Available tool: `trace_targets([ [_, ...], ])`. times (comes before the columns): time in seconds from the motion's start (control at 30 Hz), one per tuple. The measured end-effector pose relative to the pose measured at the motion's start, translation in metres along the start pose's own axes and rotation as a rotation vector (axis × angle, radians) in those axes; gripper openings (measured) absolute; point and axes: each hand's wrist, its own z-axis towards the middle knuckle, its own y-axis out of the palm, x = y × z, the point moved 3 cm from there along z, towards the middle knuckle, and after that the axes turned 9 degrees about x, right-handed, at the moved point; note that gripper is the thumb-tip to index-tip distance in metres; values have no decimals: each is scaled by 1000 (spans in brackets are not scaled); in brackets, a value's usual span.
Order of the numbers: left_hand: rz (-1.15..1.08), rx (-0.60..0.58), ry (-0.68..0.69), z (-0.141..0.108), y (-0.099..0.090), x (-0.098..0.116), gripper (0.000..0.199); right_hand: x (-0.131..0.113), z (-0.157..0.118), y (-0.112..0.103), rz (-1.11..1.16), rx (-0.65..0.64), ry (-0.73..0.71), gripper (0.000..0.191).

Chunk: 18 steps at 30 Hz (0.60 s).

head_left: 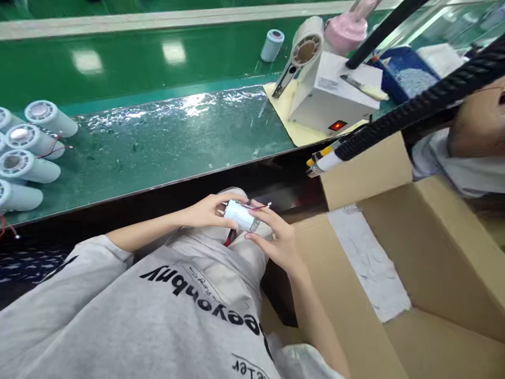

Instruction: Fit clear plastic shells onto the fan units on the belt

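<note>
Above my lap I hold a light blue cylindrical housing between both hands, lying on its side. Thin red and dark wires with a small white connector run along its upper side. My left hand grips the left end, with fingers over the top and thumb along the near side. At the other end, my right hand curls its fingers and thumb around the greyish rim.
Several similar housings lie at the bench's left. Another housing stands farther back near a tape roll and a white box with a lit red switch. An open carton is at my right, below a black cable. A person sits beyond.
</note>
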Motion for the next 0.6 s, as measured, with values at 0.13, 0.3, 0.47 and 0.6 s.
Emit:
trace_targets([
  [0.13, 29, -14, -42, -1, 2, -2, 74, 1, -7, -1, 50, 27, 32, 43],
  [0.3, 48, -53, -14, -4, 2, 4, 81, -1, -12, 0, 200, 51, 170, 42],
  [0.47, 79, -113, 111, -8, 2, 16, 75, -7, -11, -1, 327, 68, 312, 45],
  [0.6, 120, -122, 175, -10, 2, 17, 76, -8, -11, -1, 401, 46, 447, 46],
])
